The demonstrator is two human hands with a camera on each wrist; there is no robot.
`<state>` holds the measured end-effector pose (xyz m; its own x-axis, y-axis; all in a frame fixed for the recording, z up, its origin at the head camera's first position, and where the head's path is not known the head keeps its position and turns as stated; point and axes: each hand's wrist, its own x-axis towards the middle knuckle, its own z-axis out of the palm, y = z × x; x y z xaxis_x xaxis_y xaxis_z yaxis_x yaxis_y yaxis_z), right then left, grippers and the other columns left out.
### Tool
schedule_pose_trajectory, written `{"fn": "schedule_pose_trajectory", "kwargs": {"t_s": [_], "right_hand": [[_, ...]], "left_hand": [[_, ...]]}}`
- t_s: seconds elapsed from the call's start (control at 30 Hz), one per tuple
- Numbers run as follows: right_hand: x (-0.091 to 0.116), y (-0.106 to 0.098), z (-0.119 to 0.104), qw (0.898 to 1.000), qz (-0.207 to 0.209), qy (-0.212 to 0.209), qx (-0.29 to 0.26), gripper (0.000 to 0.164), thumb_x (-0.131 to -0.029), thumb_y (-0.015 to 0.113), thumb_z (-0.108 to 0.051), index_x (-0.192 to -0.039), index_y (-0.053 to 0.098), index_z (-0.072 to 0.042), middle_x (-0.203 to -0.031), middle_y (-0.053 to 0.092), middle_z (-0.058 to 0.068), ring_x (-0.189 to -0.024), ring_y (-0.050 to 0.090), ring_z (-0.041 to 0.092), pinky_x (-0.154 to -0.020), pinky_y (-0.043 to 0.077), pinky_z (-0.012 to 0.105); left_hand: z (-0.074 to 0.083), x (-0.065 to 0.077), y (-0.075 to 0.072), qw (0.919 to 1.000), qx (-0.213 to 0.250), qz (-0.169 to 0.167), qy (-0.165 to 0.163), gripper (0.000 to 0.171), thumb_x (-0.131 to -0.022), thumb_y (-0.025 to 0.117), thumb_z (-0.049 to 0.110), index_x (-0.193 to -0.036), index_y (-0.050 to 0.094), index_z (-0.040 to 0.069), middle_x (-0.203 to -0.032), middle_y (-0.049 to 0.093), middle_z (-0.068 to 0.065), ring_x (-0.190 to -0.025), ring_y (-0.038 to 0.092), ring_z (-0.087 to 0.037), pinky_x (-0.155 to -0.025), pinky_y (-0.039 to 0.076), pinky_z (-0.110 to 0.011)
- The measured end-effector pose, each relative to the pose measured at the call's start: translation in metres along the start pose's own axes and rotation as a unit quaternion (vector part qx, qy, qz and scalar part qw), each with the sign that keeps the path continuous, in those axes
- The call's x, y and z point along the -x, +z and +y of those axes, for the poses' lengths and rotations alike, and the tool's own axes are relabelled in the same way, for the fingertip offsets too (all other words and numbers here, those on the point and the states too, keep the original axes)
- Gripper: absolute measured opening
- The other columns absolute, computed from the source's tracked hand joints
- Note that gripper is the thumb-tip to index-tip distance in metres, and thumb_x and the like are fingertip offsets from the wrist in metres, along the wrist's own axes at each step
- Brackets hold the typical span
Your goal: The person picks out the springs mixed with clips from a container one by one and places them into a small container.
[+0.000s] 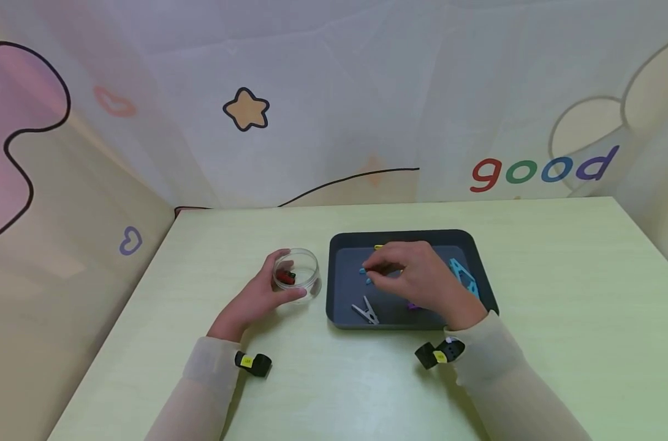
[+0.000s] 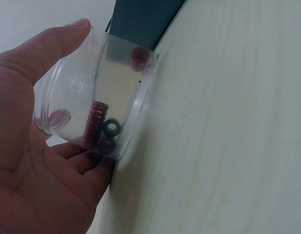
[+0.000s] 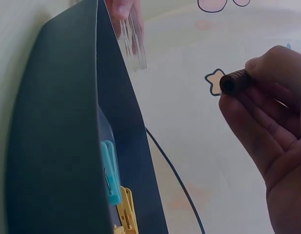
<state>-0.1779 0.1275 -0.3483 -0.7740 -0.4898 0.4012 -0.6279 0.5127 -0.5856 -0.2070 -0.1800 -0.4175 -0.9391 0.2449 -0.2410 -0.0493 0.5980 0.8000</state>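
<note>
From the right wrist we see what the head view barely shows: the right hand (image 1: 422, 275) pinches a dark ribbed coil spring (image 3: 235, 82) between thumb and finger. The head view places that hand above the dark grey tray (image 1: 341, 306). Our left hand (image 1: 259, 294) grips the clear jar (image 1: 310, 267), thumb on one side and fingers round the other, just left of the tray.

Through the jar's wall, the left wrist view gives us a red coil spring (image 2: 94, 124) lying along the side, a green ring-shaped piece (image 2: 111, 127) next to it and a round red piece (image 2: 139, 59) near the base; from the head they merge into a small cluster.

In the tray we find a white clothespin (image 1: 368, 312) near the front edge, blue clothespins (image 1: 464, 278) at the right and a yellow clothespin (image 3: 127, 209). A purple piece (image 1: 413, 305) is mostly covered by the right hand, and the tray's wall hides much of the inside from the right wrist. All this sits on a pale table (image 1: 323, 392) before a printed curtain (image 1: 339, 122).
</note>
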Motion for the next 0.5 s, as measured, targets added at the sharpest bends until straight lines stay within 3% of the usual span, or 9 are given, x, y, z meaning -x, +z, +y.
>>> {"fn": "schedule_pose_trajectory", "kwargs": {"t_s": [0.23,0.5], "right_hand": [[-0.0014,-0.0002,0.0002,0.999,0.015,-0.031,-0.026,0.012,-0.078,0.07,-0.017,-0.09,0.071,-0.02,-0.088,0.066,-0.011,-0.074,0.059,-0.002,-0.067,0.053,0.023],[-0.0014,0.005,0.0004,0.998,0.047,-0.042,-0.015,0.01,-0.079,0.069,-0.017,-0.088,0.071,-0.019,-0.09,0.068,-0.007,-0.078,0.061,0.0,-0.069,0.052,0.021]], "left_hand": [[-0.0005,-0.0016,0.0,1.0,0.0,0.003,0.005,0.09,-0.067,0.072,0.055,-0.135,0.015,0.044,-0.14,0.038,0.009,-0.116,0.044,-0.018,-0.095,0.039,-0.042],[-0.0015,-0.0012,0.0,1.0,-0.008,0.001,0.001,0.091,-0.065,0.071,0.059,-0.135,0.014,0.044,-0.141,0.037,0.009,-0.121,0.041,-0.019,-0.1,0.035,-0.046]]}}
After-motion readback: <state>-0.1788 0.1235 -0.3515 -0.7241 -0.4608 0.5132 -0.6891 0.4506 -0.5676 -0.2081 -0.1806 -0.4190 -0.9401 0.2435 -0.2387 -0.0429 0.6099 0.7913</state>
